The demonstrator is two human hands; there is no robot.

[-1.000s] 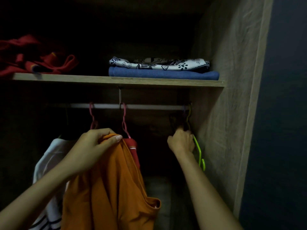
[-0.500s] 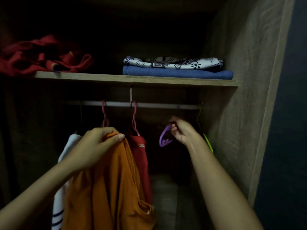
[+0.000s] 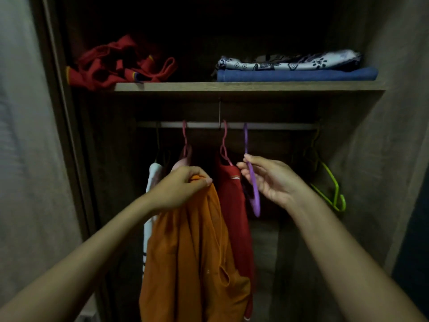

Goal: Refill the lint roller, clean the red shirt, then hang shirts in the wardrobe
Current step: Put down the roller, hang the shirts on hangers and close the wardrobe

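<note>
My left hand point(image 3: 180, 187) grips the top of an orange shirt point(image 3: 192, 259), which hangs down in front of the open wardrobe. My right hand point(image 3: 267, 180) pinches a purple hanger point(image 3: 254, 196) whose hook is over the metal rail point(image 3: 267, 126). A red shirt point(image 3: 234, 205) hangs on a pink hanger point(image 3: 224, 145) between my hands. Left of it, a second pink hanger point(image 3: 185, 141) and a white shirt point(image 3: 152, 182) hang on the rail, partly hidden by my left hand.
A green hanger point(image 3: 329, 182) hangs at the rail's right end by the wardrobe's side wall point(image 3: 380, 147). The shelf point(image 3: 232, 86) above carries a crumpled red garment point(image 3: 116, 63) and folded patterned and blue cloths point(image 3: 294, 69).
My right hand has come left from the green hanger with the purple hanger, whose hook now sits on the rail next to the red shirt. The view has shifted left.
</note>
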